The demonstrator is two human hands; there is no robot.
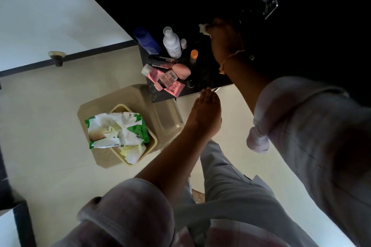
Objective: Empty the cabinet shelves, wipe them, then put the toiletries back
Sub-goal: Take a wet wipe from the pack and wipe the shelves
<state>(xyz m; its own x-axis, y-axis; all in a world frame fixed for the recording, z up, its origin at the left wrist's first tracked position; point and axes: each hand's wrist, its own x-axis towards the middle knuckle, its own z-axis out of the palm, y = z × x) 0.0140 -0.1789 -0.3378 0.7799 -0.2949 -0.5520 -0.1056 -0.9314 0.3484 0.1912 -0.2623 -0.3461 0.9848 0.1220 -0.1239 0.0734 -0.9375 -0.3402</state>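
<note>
My right hand [222,36] is closed on a white wipe [203,29] and presses it against a dark surface in deep shadow. My left hand [206,114] is flat with its fingers together, fingertips touching the front edge of a dark counter [208,80]. Toiletries stand and lie on that counter: a blue bottle [146,40], a white bottle [171,43], a small orange-capped tube [194,55], a dark tube [160,60], a pink sponge [181,71] and pink Pond's tubes [172,84].
A beige stool [166,114] stands on the pale floor and carries a yellow basket [151,146] with a green and white pack of wet wipes [118,132]. A metal fitting [268,0] glints in the dark upper right. A door stop [57,58] sits at the left.
</note>
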